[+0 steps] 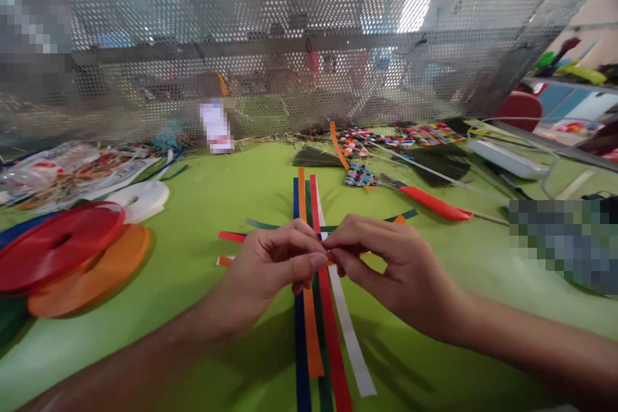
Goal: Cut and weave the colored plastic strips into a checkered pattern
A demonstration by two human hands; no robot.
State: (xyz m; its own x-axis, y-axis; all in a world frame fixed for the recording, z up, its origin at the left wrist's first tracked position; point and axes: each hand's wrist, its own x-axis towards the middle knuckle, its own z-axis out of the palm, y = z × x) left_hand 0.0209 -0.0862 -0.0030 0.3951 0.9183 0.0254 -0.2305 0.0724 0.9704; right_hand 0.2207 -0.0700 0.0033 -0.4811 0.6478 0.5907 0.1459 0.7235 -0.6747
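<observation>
Several coloured strips (pixel 316 335) lie side by side on the green table (pixel 207 309), running away from me: blue, orange, dark green, red and white. Other strips cross them sideways; a red end (pixel 230 236), an orange end and a green end (pixel 404 214) stick out past my hands. My left hand (pixel 277 264) and my right hand (pixel 386 261) meet over the crossing. Both pinch the strips with thumb and fingertips pressed together. The crossing itself is hidden under my fingers.
Rolls of red (pixel 53 244), orange (pixel 91 277) and white (pixel 140 199) strip lie at the left. An orange-handled tool (pixel 429 201) and small woven colourful mats (pixel 360 175) lie behind my hands. A perforated metal screen (pixel 290 45) stands along the table's far side.
</observation>
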